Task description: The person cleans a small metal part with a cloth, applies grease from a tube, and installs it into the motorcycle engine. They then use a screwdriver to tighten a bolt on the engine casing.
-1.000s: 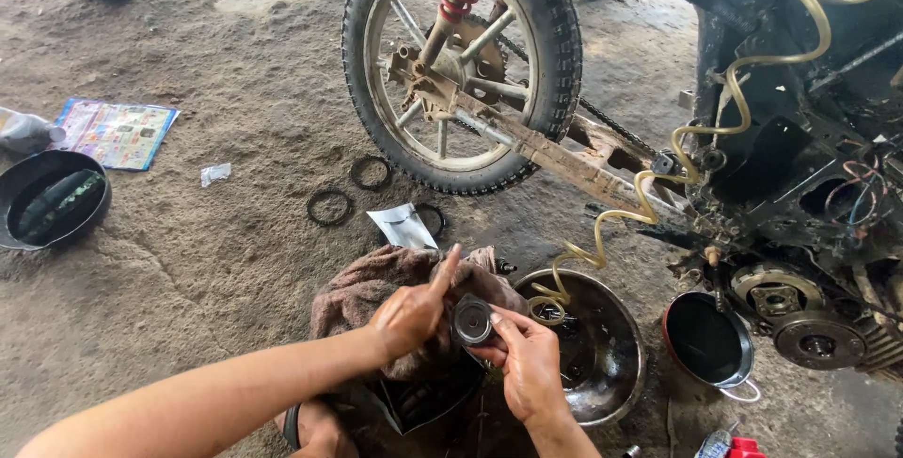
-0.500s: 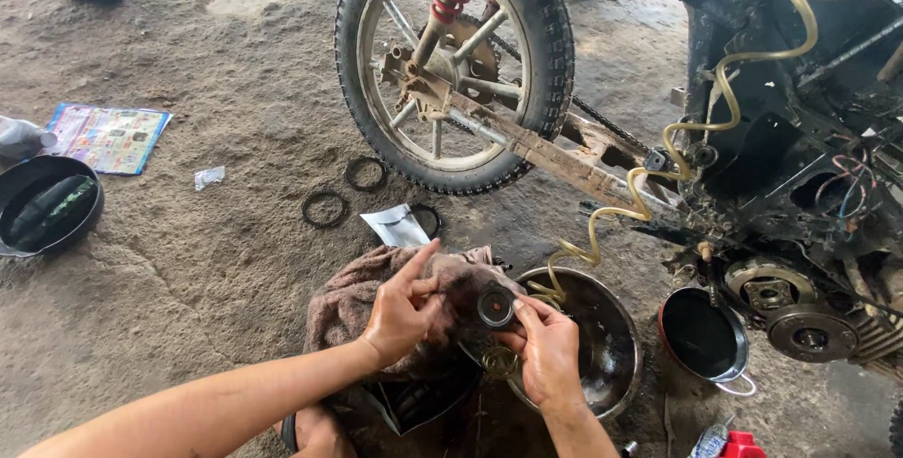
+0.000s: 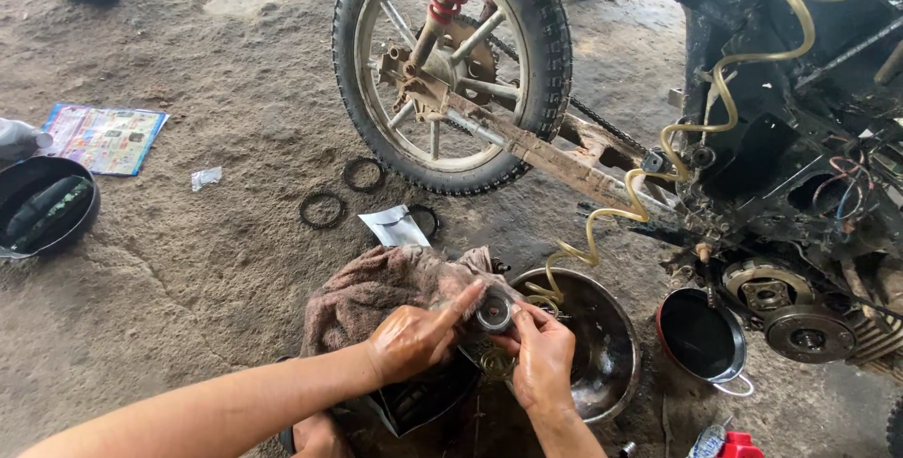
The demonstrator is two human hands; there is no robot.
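bare forearms, no sleeves, oily left grip (image 3: 409, 340), right grip (image 3: 544, 364)

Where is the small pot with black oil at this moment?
In the head view, the small pot stands on the ground at lower right, beside the metal bowl and just below the motorcycle engine, to the right of the right hand.

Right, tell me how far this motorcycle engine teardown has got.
Done: the engine side is open, clutch parts exposed, and rings lie on the ground. In hand: the left hand and right hand hold a small round part over the rag and metal bowl. Left: everything stays unassembled.
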